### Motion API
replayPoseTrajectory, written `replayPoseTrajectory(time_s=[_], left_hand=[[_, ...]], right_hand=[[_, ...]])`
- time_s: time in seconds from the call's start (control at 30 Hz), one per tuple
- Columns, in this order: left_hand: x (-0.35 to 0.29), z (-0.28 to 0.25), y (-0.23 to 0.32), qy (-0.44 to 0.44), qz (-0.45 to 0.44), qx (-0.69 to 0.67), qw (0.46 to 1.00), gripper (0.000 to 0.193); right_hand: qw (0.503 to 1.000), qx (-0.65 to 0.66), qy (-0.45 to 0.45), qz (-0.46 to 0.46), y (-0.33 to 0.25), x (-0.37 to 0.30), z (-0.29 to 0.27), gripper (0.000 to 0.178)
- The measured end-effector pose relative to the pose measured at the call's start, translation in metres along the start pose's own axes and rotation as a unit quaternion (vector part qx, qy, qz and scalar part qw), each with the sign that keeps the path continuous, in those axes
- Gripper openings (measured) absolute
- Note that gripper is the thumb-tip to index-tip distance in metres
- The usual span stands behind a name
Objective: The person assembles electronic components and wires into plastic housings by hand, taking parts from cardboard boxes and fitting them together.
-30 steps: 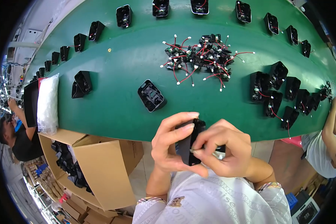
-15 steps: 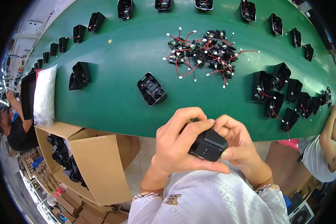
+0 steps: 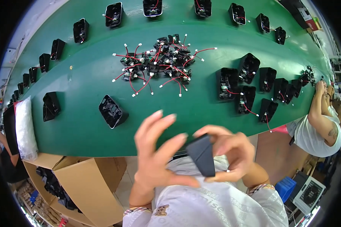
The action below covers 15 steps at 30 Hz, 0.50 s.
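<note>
A black plastic housing (image 3: 202, 154) is gripped between the fingers and thumb of my right hand (image 3: 235, 151), in front of my chest. My left hand (image 3: 155, 153) is off it, fingers and thumb spread apart on the housing's left, slightly blurred. Beyond my hands on the green table (image 3: 147, 130) lies an open black housing (image 3: 111, 111), its inside facing up. A heap of small black parts with red wires and white plugs (image 3: 159, 62) sits farther away.
Several black housings with red wires (image 3: 247, 100) are grouped at the right; others line the far edge. A black housing (image 3: 50, 106) and a white plastic bag (image 3: 25, 128) lie left. An open cardboard box (image 3: 83, 185) holds black parts. A co-worker's arm (image 3: 313, 109) reaches in at the right.
My left hand has let go of the black housing and opened. The right hand keeps hold of it, and the housing has turned. The whole view has shifted.
</note>
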<state>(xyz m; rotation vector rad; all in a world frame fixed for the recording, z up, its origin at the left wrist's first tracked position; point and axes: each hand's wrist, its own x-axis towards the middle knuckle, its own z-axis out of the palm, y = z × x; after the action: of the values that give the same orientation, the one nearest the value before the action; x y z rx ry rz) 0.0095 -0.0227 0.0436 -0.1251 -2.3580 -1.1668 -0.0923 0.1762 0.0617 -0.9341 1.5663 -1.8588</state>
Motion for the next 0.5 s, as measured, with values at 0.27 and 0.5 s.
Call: replayPoseTrajectory(time_s=[0.27, 0.5], left_hand=[[-0.023, -0.053, -0.048, 0.212, -0.112, 0.225, 0.944, 0.067], [-0.014, -0.049, -0.058, 0.105, -0.178, 0.221, 0.953, 0.086]], right_hand=[[0.826, -0.559, -0.035, -0.064, -0.012, 0.002, -0.039, 0.045], [0.795, -0.602, -0.046, -0.056, -0.013, 0.007, -0.041, 0.047]])
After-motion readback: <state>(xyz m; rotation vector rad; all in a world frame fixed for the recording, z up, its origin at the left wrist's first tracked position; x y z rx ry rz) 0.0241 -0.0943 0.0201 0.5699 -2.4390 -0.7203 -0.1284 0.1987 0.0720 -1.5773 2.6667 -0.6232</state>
